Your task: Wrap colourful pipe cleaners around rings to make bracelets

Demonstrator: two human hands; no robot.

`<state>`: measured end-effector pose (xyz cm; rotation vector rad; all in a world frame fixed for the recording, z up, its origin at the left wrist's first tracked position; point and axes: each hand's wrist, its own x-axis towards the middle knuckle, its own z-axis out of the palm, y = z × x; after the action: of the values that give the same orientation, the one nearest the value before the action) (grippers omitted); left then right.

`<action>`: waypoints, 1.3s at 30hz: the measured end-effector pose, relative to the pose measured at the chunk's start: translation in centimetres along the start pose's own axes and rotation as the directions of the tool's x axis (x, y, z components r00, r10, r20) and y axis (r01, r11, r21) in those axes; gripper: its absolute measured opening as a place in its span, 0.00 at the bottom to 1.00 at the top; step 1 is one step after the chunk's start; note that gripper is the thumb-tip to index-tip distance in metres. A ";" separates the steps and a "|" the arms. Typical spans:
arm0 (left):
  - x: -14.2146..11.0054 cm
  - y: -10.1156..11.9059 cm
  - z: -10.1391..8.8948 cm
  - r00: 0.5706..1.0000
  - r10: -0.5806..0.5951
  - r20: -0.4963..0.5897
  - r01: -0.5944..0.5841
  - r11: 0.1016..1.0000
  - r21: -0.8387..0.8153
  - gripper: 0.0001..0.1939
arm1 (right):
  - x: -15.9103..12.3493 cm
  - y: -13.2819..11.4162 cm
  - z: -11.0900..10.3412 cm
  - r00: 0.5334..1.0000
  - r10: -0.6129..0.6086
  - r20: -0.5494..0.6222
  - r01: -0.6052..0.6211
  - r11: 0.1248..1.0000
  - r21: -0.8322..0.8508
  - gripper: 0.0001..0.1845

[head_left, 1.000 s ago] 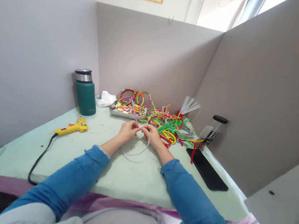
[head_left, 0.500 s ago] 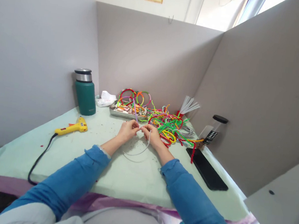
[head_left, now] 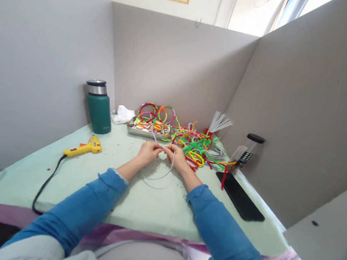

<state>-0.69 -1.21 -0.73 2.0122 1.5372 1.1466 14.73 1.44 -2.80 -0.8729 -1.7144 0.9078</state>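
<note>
Left hand (head_left: 149, 152) pinching purple stem (head_left: 154, 135), right hand (head_left: 175, 156) pinching wire (head_left: 167, 174). Stem tail shows shorter now; probably less left to work.

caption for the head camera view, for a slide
Left hand and right hand pinch a thin pale wire and purple strip, colourful pipe cleaners heaped nearby.

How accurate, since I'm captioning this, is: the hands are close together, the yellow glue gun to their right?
Wrong side: in the head view, the left hand and right hand are close together, with the yellow glue gun to their left.
</note>
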 end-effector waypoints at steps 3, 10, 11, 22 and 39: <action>-0.1 0.1 0.0 1.000 0.001 -0.001 -0.001 1.000 -0.020 0.10 | 0.0 -0.1 0.0 1.000 0.016 -0.007 -0.016 1.000 0.005 0.15; -0.2 0.3 0.0 0.998 -0.018 -0.054 0.013 0.996 -0.092 0.09 | -0.1 -0.5 0.1 1.000 0.005 -0.015 -0.005 1.000 0.001 0.14; -0.2 0.4 0.0 0.998 -0.023 -0.050 0.019 0.997 -0.080 0.08 | -0.1 -0.5 0.1 1.000 0.006 -0.014 -0.006 1.000 0.001 0.14; -0.2 0.4 0.1 0.997 -0.065 -0.043 0.061 0.995 -0.078 0.09 | 0.0 0.0 0.0 1.000 0.017 -0.021 -0.017 1.000 -0.008 0.15; -0.2 0.7 -0.3 0.999 0.033 -0.009 -0.032 0.994 0.104 0.12 | 0.0 -0.1 0.0 1.000 -0.014 -0.003 0.014 1.000 -0.011 0.17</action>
<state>-0.54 -1.73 -0.14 2.1082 1.6056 1.1123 14.74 1.35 -2.71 -0.8684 -1.7222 0.8875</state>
